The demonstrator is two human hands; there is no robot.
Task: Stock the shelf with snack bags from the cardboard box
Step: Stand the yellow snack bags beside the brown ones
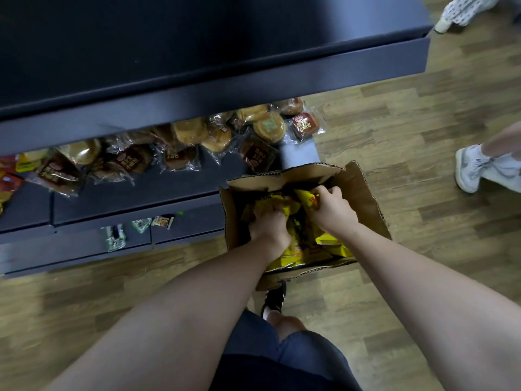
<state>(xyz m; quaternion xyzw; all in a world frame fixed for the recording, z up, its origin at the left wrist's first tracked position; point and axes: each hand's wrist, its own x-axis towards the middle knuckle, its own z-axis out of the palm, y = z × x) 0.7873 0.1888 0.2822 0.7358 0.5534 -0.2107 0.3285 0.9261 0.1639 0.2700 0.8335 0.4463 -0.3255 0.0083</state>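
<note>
1. The left hand [269, 222] was seen inside the cardboard box [363, 193], its fingers curled down into the yellow snack bags [332, 246] and gripping one of them.
2. The right hand [329, 206] was also inside the box, its fingers closed around the upper edge of another yellow bag [306, 197].
3. The two hands were held near each other, the right one slightly farther from the camera.
4. The box was set on the wooden floor [423, 122], just beside the end of the low dark shelf [141, 198], with its flaps turned open.
5. More yellow bags were packed loosely in the box beneath and around both hands.
6. On the shelf, clear-wrapped round breads [269, 127] and dark red packets [306, 125] were laid in an untidy row.
7. Red and yellow packets [11, 176] were seen at the shelf's left end.
8. A wider dark shelf board [197, 52] was seen above, hiding the back of the lower shelf.
9. A few small green and white packets [114, 238] were seen low on the shelf's front.
10. A dark shoe [275, 299] and blue shorts [282, 354] of the person were visible below the box.
11. Another person's white trainer [469, 167] was seen on the floor at the right edge, well apart from the box.
</note>
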